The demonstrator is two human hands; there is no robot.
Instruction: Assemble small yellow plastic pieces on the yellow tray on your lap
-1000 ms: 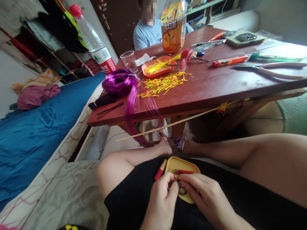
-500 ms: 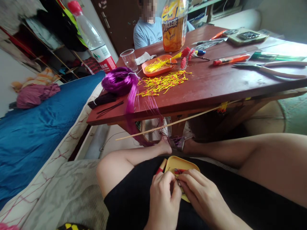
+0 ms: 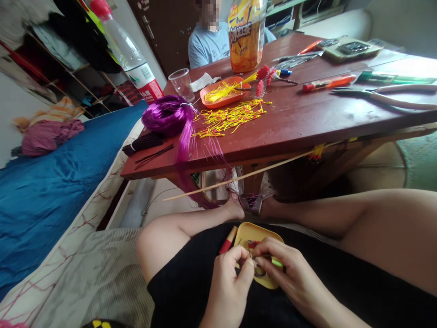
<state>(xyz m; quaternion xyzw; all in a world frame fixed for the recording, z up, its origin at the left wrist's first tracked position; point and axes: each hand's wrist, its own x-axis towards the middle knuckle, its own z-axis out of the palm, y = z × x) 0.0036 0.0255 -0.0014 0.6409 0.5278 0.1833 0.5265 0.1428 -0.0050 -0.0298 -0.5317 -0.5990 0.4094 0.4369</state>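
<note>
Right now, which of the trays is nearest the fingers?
The yellow tray, on the lap right by the fingers; the orange tray sits farther off, on the table.

lap tray (image 3: pixel 244 231): yellow | table tray (image 3: pixel 218 105): orange | fibre hank (image 3: pixel 165 115): purple | tabletop (image 3: pixel 293 118): maroon

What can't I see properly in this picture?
Head view: the thin piece between left hand and right hand; too small, and they partly cover it.
Head view: part of the yellow tray; both hands hide it.
Head view: the pliers' handle ends; right edge cuts them off.
Head view: a black-and-yellow thing; bottom edge cuts it off.
</note>
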